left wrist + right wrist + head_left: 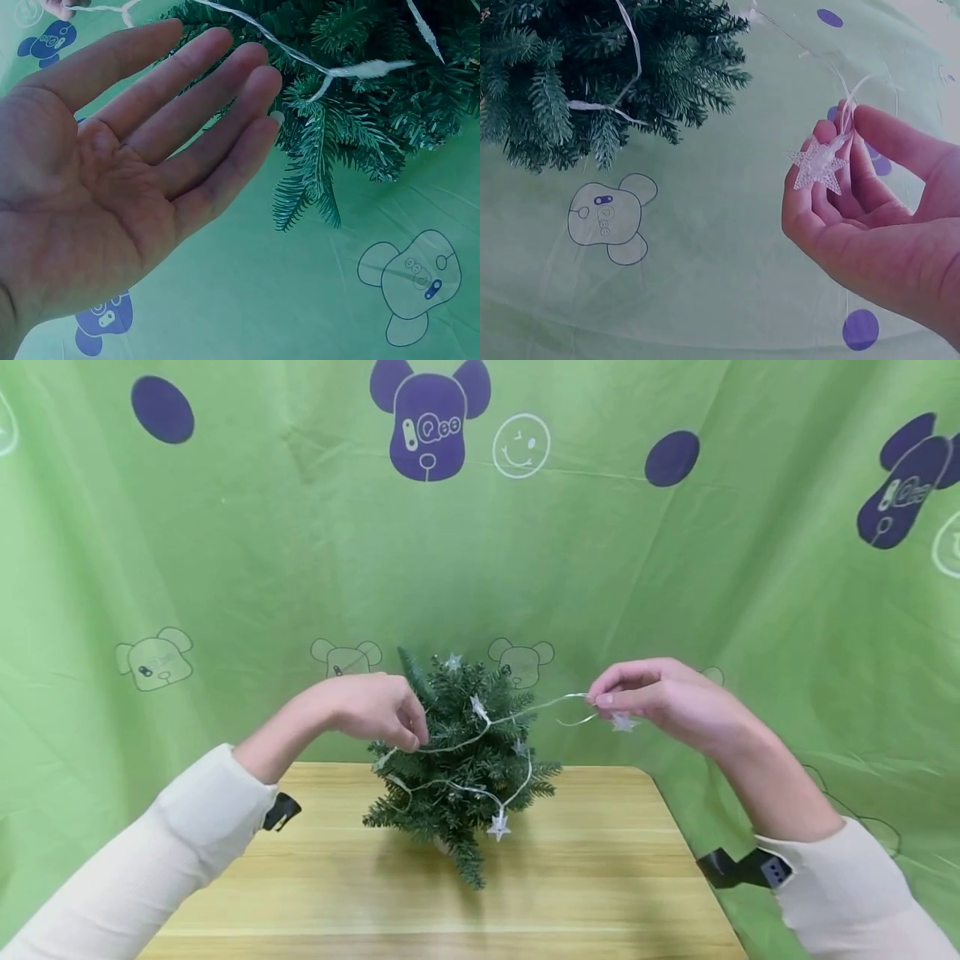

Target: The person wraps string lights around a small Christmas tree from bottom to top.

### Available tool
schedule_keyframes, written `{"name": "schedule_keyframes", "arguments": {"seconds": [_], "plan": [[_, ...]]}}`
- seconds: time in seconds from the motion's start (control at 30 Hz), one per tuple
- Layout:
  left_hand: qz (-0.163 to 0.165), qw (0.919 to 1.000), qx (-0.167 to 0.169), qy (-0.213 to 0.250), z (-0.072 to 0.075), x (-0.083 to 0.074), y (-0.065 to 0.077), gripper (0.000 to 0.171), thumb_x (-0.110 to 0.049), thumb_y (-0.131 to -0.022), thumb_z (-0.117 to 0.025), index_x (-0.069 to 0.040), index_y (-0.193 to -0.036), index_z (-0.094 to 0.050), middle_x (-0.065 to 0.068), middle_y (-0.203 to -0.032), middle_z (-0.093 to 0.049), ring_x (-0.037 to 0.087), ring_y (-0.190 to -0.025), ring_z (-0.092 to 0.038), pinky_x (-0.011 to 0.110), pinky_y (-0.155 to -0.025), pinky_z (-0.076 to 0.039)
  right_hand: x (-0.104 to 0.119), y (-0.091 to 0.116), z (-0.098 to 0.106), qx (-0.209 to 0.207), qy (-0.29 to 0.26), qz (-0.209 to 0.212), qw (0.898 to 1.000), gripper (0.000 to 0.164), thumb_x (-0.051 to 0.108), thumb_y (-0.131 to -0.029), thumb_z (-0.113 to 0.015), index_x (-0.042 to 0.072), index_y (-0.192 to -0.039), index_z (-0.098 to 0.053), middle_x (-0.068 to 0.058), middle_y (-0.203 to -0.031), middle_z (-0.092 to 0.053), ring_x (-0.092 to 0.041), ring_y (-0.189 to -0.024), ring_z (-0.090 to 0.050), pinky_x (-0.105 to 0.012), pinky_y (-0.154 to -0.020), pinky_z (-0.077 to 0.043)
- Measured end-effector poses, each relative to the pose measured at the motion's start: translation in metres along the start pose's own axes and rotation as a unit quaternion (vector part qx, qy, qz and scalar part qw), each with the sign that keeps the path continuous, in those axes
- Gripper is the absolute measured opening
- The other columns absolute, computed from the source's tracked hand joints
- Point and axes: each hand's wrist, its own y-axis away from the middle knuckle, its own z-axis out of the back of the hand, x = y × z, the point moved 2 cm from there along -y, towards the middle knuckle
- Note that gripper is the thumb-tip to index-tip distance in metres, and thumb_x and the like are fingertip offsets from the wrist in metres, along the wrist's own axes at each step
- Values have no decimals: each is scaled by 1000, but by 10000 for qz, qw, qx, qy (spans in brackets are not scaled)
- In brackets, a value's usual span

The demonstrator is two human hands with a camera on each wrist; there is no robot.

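A small green Christmas tree point(457, 752) carries a string of clear star lights point(498, 824), looped across its front and upper branches. My right hand point(660, 702) is out to the right of the tree and pinches the light string between thumb and fingertips. A clear star point(819, 166) hangs at those fingers in the right wrist view. From that pinch, the wire runs left to the tree. My left hand point(142, 150) is at the tree's left side, fingers nearly straight, their tips by the branches and wire. Whether they touch the wire cannot be told.
The tree stands on a light wooden table point(600, 860); its base is mostly hidden by branches. A green printed cloth point(585, 568) hangs behind and around the table. A thin dark cable point(855, 814) lies on the cloth at the right.
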Motion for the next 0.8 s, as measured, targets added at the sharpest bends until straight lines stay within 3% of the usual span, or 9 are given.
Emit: {"name": "schedule_keyframes", "arguments": {"seconds": [0.13, 0.3, 0.53, 0.63, 0.8], "plan": [[-28, 9994, -353, -66, 1, 0, -1, 17, -23, -95, -68, -15, -108, -75, -1, -107, -74, 16, -97, -69, 42, -93, -57, -2, 5, 7, 410, -120, 186, 9989, 16, 13, -100, -60, 6, -111, -69, 2, -84, -62, -19, -80, -57, -38, -86, -46], [231, 9931, -1136, 148, 3, 6, -6, 20, -22, -96, -67, -10, -111, -72, 5, -106, -75, 20, -96, -70, 42, -90, -58, -6, 10, 13, 1196, -229, 501, 9913, 16, 4, -100, -55, 5, -109, -69, 2, -86, -63, -16, -78, -57, -38, -84, -48], [851, 9650, -2349, 796, 1, 21, -16, 51, -25, -97, -67, -3, -140, -51, 18, -120, -69, 31, -102, -69, 47, -90, -59, -13, 16, 15, 1627, 224, 401, 9856, 15, 4, -100, -56, 0, -109, -67, -4, -88, -64, -23, -80, -59, -40, -82, -51], [865, 9537, -2708, 983, 0, 21, -19, 50, -25, -98, -66, -5, -141, -52, 19, -125, -67, 33, -107, -68, 48, -91, -58, -17, 17, 17, 1550, 483, 175, 9866, 16, 9, -100, -58, -1, -111, -66, -12, -91, -65, -25, -83, -61, -42, -82, -52], [542, 9443, -2994, 1249, -3, 9, -21, 37, -25, -97, -66, -9, -130, -62, 14, -119, -72, 29, -104, -70, 48, -92, -58, -23, 16, 21, 760, 562, -288, 9951, 24, 19, -100, -62, 2, -115, -67, -10, -93, -65, -25, -87, -61, -40, -84, -51]]}}
